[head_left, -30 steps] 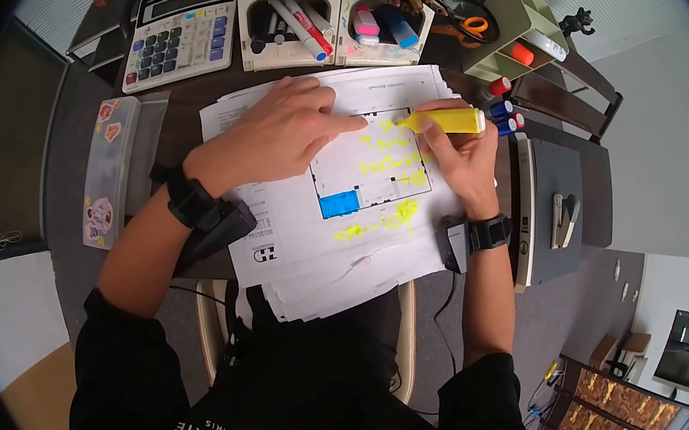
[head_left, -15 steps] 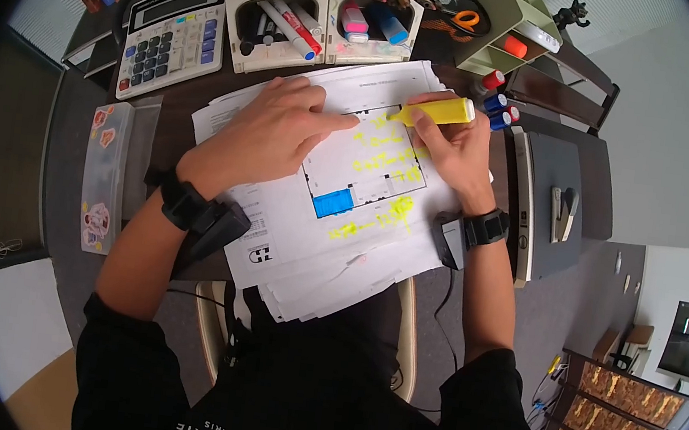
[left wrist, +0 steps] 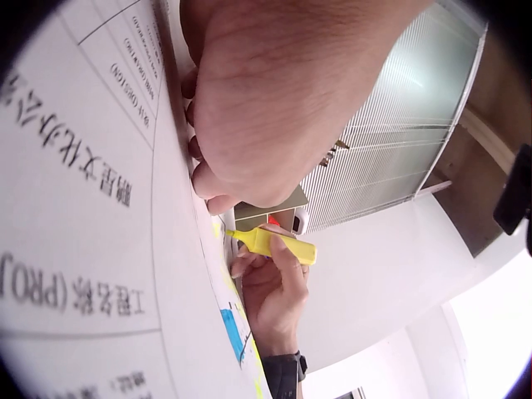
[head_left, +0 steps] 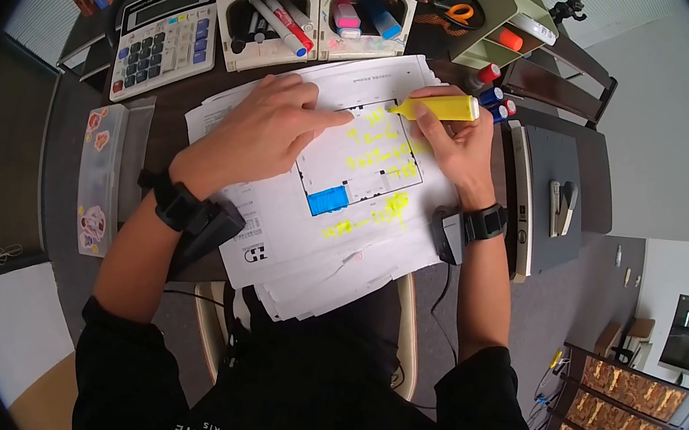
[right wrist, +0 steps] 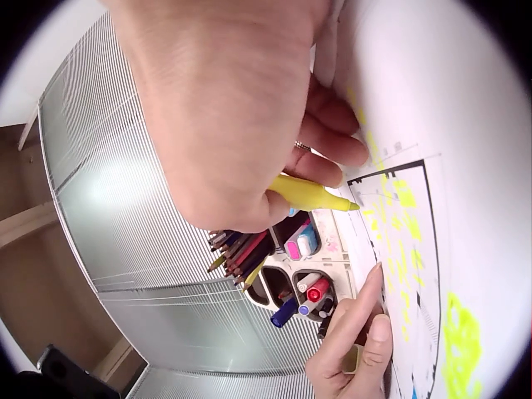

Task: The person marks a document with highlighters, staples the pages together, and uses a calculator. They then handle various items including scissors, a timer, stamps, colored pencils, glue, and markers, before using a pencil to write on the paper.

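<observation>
A stack of white printed sheets (head_left: 313,267) lies on the desk, the top one bearing a floor plan with a blue-filled block (head_left: 329,200) and yellow handwriting (head_left: 384,164). My right hand (head_left: 469,154) pinches a yellow highlighter (head_left: 446,108) between thumb and fingers, its tip at the plan's top right corner beside a line of yellow strokes. In the right wrist view the highlighter (right wrist: 312,195) slants toward the page. My left hand (head_left: 261,129) rests on the sheets, index finger stretched toward the plan's upper edge, a short way left of the tip.
Behind the papers stand a white pen organizer (head_left: 273,58) and a calculator (head_left: 164,46). Several capped markers (head_left: 494,96) stand beyond my right hand. A stapler (head_left: 562,207) sits on the dark device at right, and a stickered clear case (head_left: 100,179) lies at left.
The head view has shifted slightly, sliding the desk leftward in it. The highlighter tip has moved a little up the page, and the top line of yellow strokes reads longer. The left hand stays put.
</observation>
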Demonstrator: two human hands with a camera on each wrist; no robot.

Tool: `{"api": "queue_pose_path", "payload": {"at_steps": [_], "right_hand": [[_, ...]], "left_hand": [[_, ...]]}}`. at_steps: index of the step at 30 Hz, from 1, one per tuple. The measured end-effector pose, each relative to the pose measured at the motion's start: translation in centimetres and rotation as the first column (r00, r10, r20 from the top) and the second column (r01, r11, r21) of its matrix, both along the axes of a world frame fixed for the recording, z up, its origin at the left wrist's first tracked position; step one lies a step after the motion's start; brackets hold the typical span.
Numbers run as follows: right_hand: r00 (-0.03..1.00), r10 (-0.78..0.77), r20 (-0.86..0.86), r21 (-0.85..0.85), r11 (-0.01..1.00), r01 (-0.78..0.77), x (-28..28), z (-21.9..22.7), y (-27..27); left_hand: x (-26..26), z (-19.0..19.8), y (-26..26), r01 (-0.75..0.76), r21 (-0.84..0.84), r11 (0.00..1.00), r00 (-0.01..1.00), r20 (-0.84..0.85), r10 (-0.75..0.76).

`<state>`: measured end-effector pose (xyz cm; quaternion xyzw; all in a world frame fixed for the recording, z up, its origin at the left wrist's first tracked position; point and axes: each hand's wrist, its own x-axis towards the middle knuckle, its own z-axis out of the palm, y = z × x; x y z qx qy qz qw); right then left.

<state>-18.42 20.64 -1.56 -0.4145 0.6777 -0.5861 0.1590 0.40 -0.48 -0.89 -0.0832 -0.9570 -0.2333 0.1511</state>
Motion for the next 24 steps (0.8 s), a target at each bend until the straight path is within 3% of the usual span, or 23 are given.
{"api": "queue_pose_path", "payload": {"at_steps": [8, 15, 18, 21, 23, 24], "right_hand": [[0.991, 0.014, -0.133, 0.039, 0.999, -0.009, -0.01, -0.07, -0.25], [0.991, -0.051, -0.125, 0.059, 0.997, 0.058, -0.62, -0.22, -0.19], [0.988, -0.006, -0.153, 0.128, 0.991, 0.026, -0.50, -0.21, -0.13], [0.994, -0.037, -0.100, 0.028, 0.999, 0.040, -0.31, -0.27, -0.32], [0.995, -0.058, 0.076, -0.093, 0.994, 0.065, 0.24, 0.34, -0.30], [0.996, -0.058, 0.073, -0.094, 0.993, 0.065, 0.05, 0.40, -0.23]], "left_hand": [[0.04, -0.10, -0.05, -0.001, 0.001, 1.000, 1.000, 0.008, 0.001], [-0.12, 0.05, -0.06, 0.007, 0.000, 1.000, 1.000, 0.019, -0.007], [-0.12, -0.20, -0.19, 0.017, 0.019, 1.000, 1.000, 0.014, -0.017], [-0.13, -0.09, -0.16, 0.011, 0.020, 1.000, 1.000, 0.020, -0.011], [-0.11, 0.02, -0.17, 0.011, 0.022, 1.000, 1.000, 0.024, -0.011], [-0.09, 0.02, -0.16, 0.008, 0.028, 1.000, 0.999, 0.030, -0.009]]}}
